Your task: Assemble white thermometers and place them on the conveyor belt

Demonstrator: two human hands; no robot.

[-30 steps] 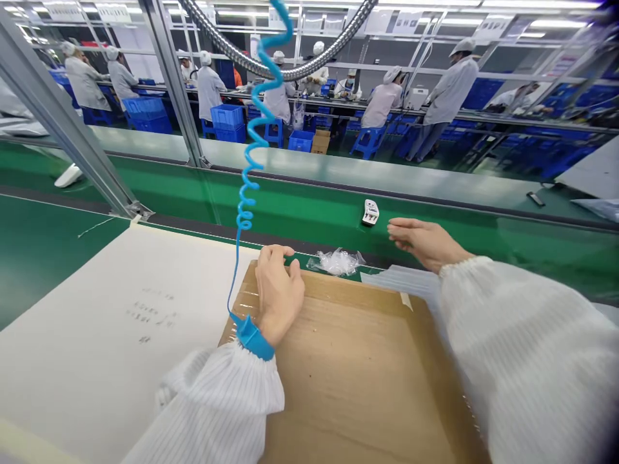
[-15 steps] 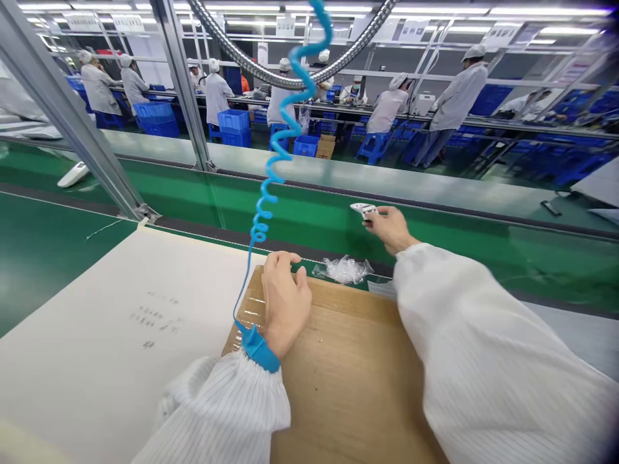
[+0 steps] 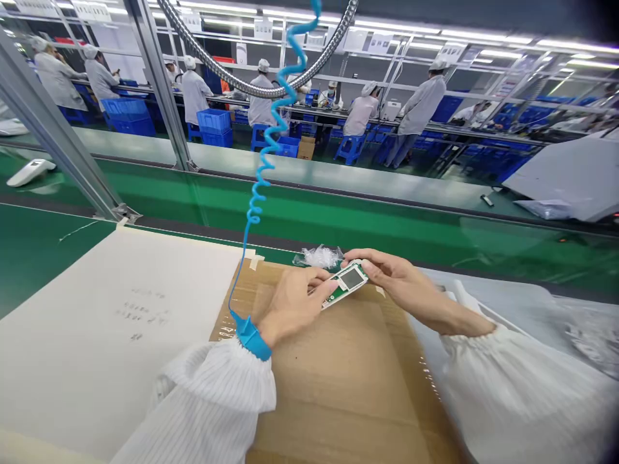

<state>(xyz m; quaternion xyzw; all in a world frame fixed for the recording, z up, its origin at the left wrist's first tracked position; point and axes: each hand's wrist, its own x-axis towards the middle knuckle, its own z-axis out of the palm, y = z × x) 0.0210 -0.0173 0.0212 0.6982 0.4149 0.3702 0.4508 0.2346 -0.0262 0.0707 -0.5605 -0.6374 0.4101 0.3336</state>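
The left hand (image 3: 290, 306) and right hand (image 3: 391, 280) are together above a cardboard sheet (image 3: 329, 393), holding a green circuit board (image 3: 338, 287) between them. Its long axis slants up toward the right hand, nearer the display end (image 3: 351, 279). A blue wrist strap (image 3: 250, 338) circles the left wrist; a wad of clear plastic (image 3: 316, 258) lies just beyond, before the green conveyor belt (image 3: 309, 209).

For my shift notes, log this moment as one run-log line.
left hand: holds green circuit board with display | right hand: holds same board | below: cardboard sheet | worn: blue antistatic strap on left wrist
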